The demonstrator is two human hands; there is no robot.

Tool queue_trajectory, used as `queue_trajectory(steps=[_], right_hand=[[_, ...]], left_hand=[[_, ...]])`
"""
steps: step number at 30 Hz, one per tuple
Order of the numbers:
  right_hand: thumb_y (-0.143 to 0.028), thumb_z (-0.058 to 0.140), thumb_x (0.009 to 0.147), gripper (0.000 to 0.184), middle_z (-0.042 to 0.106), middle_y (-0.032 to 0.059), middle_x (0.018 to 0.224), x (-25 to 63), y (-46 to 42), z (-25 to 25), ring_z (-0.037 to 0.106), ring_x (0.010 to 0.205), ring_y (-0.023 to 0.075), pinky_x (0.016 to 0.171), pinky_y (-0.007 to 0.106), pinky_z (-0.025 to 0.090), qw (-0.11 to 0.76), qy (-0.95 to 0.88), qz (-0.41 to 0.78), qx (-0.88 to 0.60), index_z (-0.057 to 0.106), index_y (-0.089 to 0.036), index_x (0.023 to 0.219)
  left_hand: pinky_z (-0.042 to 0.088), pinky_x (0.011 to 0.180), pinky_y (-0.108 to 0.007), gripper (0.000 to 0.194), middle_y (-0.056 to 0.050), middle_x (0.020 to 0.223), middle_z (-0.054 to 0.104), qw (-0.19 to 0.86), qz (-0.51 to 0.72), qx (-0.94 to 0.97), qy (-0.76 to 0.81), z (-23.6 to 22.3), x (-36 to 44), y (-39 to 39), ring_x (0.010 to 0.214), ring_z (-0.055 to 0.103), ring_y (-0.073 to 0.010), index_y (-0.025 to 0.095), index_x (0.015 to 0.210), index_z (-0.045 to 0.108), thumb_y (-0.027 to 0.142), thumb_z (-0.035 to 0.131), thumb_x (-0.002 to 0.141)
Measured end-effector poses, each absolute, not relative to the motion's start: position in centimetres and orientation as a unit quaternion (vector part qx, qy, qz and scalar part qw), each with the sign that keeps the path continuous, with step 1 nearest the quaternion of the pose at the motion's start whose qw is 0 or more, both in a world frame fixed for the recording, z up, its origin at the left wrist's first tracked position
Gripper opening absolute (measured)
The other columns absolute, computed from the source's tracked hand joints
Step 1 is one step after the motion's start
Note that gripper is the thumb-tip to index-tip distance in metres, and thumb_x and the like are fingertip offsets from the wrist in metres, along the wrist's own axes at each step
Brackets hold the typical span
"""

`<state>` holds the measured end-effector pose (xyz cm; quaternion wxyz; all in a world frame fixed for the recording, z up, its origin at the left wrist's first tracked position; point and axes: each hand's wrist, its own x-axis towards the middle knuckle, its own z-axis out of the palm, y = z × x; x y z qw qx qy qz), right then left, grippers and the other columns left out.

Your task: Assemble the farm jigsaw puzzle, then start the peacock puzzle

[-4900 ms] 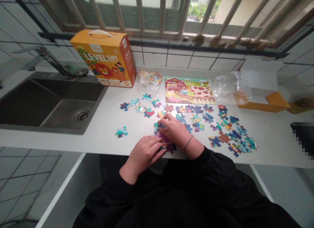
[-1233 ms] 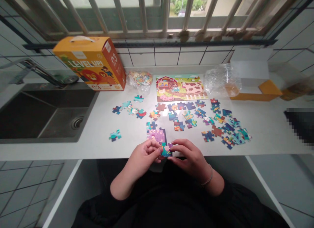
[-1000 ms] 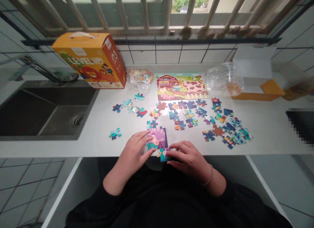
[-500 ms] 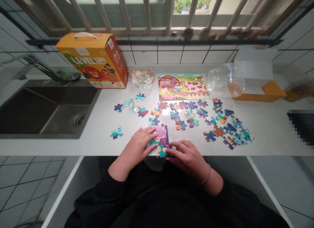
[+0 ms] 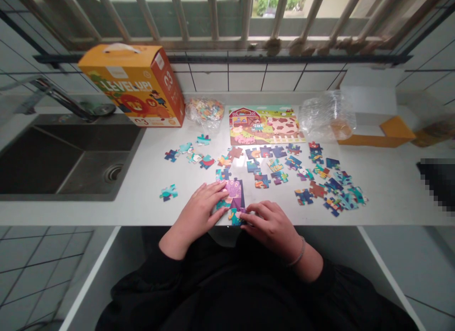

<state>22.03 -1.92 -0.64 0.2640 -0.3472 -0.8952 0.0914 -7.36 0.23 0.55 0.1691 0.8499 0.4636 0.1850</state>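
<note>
Loose black long sleeves (image 5: 149,279), black top (image 5: 231,293), thin beaded-looking bracelet (image 5: 300,253) at right wrist.

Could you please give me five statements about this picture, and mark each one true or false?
1. The left hand touches the purple joined pieces. True.
2. The bracelet is on the left wrist. False: it is on the right wrist.
3. The orange box stands between the tap and the bag of pieces. True.
4. The farm picture lies in the sink. False: it lies on the counter.
5. The right hand touches the plastic wrapper. False: it touches a teal piece.
</note>
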Motion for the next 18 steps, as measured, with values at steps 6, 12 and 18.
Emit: queue_trajectory(steps=[6, 12, 18], right_hand=[[-0.035, 0.074, 0.106, 0.028, 0.077, 0.0079, 0.120, 22.0, -1.9, -0.6, 0.064, 0.102, 0.0252, 0.092, 0.043, 0.052, 0.258, -0.893, 0.105, -0.353, 0.073, -0.028, 0.133], [-0.040, 0.072, 0.107, 0.031, 0.076, 0.0120, 0.123, 22.0, -1.8, -0.7, 0.066, 0.106, 0.0272, 0.093, 0.045, 0.055, 0.247, -0.891, 0.122, -0.362, 0.071, -0.022, 0.133], [-0.038, 0.073, 0.106, 0.030, 0.075, 0.0118, 0.119, 22.4, -1.6, -0.5, 0.065, 0.104, 0.0275, 0.092, 0.045, 0.056, 0.242, -0.892, 0.129, -0.360, 0.071, -0.023, 0.132]], left_hand=[[0.042, 0.129, -0.058, 0.031, -0.010, 0.156, 0.067, 0.128, 0.229, 0.873, 0.411, 1.4, -6.6, -1.3, 0.147, 0.060, -0.0302, 0.029, 0.137, 0.072, 0.034, 0.069, 0.107], [0.052, 0.113, -0.052, 0.037, -0.010, 0.141, 0.075, 0.116, 0.227, 0.882, 0.396, 0.6, -6.1, -2.6, 0.130, 0.068, -0.0309, 0.028, 0.137, 0.072, 0.042, 0.078, 0.103], [0.052, 0.112, -0.051, 0.035, -0.009, 0.140, 0.075, 0.115, 0.237, 0.880, 0.396, 0.4, -6.0, -2.6, 0.130, 0.068, -0.0298, 0.029, 0.136, 0.072, 0.040, 0.077, 0.103]])
